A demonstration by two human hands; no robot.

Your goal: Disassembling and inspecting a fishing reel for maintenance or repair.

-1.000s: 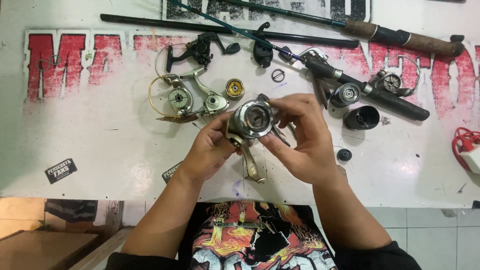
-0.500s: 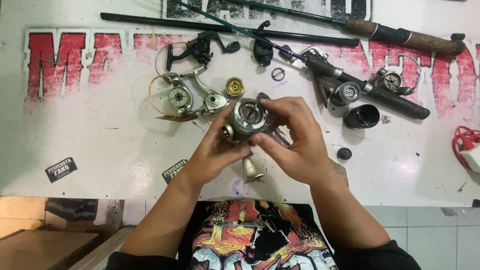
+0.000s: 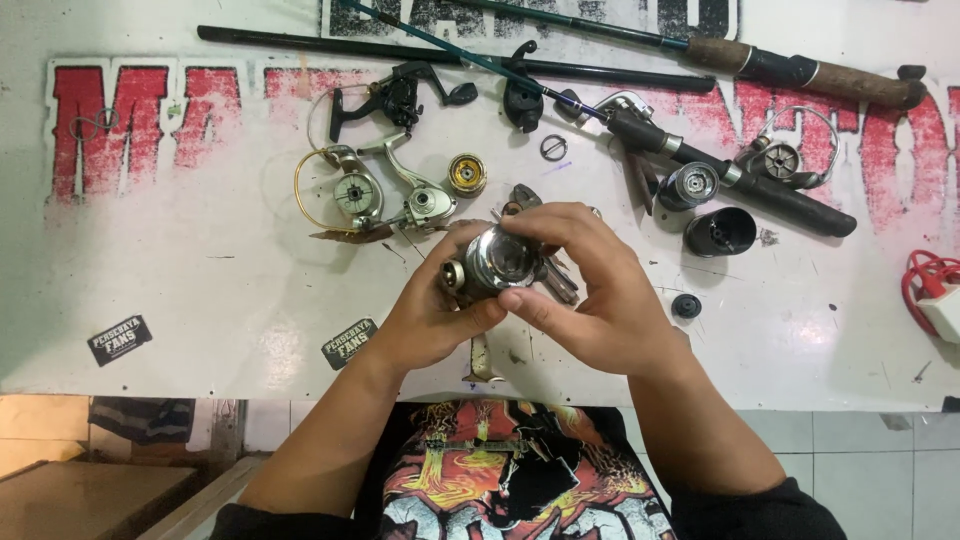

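Since a second ago you have turned the silver metal spinning-reel body [image 3: 497,262] in your grip: its round rotor face now points up toward 12 o'clock, and its foot hangs lower, toward 6 o'clock, above the white bench [image 3: 200,300]. Your left hand [image 3: 432,318] cradles it from 8 o'clock, fingers curled around its side; your right hand [image 3: 598,300] pinches the rotor rim from 3 o'clock. The gold-trimmed open reel frame [image 3: 360,195] lies near at 10 o'clock, untouched, so the work stays on this one reel.
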